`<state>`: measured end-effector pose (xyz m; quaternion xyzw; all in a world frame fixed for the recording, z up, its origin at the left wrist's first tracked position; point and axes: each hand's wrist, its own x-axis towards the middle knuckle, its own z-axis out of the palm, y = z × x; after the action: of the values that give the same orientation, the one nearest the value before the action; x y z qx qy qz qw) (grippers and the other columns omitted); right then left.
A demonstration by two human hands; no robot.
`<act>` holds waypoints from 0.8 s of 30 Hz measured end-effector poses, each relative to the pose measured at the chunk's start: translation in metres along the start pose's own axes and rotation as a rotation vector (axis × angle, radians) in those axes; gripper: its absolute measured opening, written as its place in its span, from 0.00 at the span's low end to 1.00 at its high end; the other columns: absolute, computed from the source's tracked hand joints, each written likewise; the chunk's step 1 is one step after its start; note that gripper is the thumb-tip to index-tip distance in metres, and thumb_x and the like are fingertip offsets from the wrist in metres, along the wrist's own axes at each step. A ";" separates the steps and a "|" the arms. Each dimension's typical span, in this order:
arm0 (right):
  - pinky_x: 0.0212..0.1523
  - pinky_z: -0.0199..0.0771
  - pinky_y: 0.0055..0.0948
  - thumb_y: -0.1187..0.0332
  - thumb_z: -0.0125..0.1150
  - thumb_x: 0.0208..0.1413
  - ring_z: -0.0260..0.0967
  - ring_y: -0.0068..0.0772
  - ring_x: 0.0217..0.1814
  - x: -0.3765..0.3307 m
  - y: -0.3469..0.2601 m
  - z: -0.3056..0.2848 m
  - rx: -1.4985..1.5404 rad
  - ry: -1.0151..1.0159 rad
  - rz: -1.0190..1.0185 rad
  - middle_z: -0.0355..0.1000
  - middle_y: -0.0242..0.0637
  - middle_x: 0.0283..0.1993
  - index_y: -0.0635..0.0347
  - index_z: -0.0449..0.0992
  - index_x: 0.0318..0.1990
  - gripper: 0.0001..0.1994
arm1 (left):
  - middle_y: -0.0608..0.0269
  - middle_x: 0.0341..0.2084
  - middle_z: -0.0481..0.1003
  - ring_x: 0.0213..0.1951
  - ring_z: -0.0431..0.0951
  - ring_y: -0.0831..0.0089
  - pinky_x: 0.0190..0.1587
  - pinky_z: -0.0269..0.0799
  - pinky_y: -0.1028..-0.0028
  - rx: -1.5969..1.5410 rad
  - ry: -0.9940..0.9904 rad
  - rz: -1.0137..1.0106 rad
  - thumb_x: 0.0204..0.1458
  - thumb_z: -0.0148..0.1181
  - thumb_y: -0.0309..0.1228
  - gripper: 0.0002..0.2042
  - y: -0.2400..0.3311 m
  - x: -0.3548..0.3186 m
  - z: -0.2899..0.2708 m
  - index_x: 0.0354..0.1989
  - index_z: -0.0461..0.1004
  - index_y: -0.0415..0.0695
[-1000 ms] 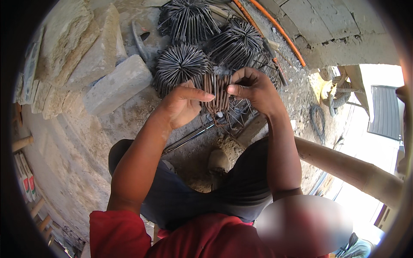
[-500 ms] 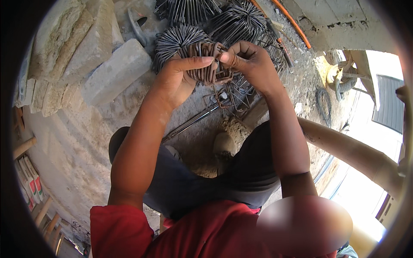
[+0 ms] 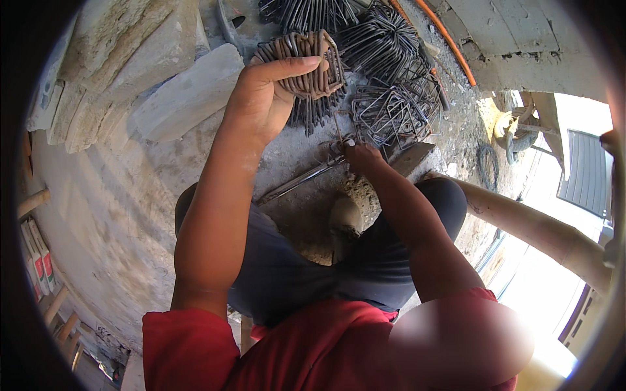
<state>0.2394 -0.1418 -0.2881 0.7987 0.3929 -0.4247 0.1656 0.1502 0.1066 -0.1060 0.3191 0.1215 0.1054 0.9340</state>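
Observation:
My left hand (image 3: pixel 264 98) is wrapped round a bundle of rusty steel stirrups (image 3: pixel 310 72), its thumb lying across the top. The bundle is held up above the floor, in front of dark stirrups (image 3: pixel 306 117) stacked behind it. Down by the floor, my right hand (image 3: pixel 362 156) is closed, fingers curled and mostly hidden, at a few rusty bent wires (image 3: pixel 336 144). Whether it grips one of them does not show. Beside it lie loose dark square stirrups (image 3: pixel 391 114) and the end of a long metal bar (image 3: pixel 303 180).
More stacked stirrups (image 3: pixel 381 39) lie at the back. Concrete blocks (image 3: pixel 189 94) stand on the left, with a curved metal piece (image 3: pixel 228 26) near them. An orange pipe (image 3: pixel 450 42) runs at the back right, a thick round pole (image 3: pixel 535 225) at the right. A wood piece (image 3: pixel 414 159) lies by my knee.
My right hand has left the rusty bundle and come down to the floor near the loose stirrups. My left hand has lifted the bundle away from me, still gripping it.

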 end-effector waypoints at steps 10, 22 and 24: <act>0.39 0.76 0.30 0.67 0.50 0.61 0.76 0.30 0.33 -0.106 0.027 -0.139 1.392 0.418 -0.025 0.77 0.41 0.29 0.66 0.75 0.46 0.13 | 0.57 0.33 0.80 0.36 0.80 0.68 0.43 0.75 0.69 -0.043 0.103 0.062 0.45 0.64 0.23 0.12 0.012 -0.002 -0.004 0.40 0.79 0.35; 0.38 0.77 0.24 0.78 0.56 0.57 0.76 0.27 0.37 -0.139 0.023 -0.163 1.485 0.552 -0.205 0.75 0.40 0.49 0.67 0.71 0.57 0.19 | 0.57 0.38 0.78 0.41 0.77 0.68 0.49 0.72 0.66 0.086 0.053 -0.016 0.45 0.60 0.22 0.19 0.001 0.000 -0.003 0.48 0.74 0.34; 0.37 0.78 0.23 0.79 0.56 0.56 0.76 0.27 0.35 -0.143 0.029 -0.164 1.602 0.521 -0.202 0.75 0.40 0.49 0.66 0.72 0.57 0.19 | 0.57 0.38 0.78 0.41 0.77 0.68 0.49 0.72 0.66 0.106 0.067 -0.033 0.44 0.60 0.22 0.19 -0.001 0.002 -0.001 0.48 0.74 0.34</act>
<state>0.3039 -0.1317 -0.0791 0.7083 0.0684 -0.3897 -0.5846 0.1520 0.1071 -0.1081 0.3624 0.1632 0.0938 0.9128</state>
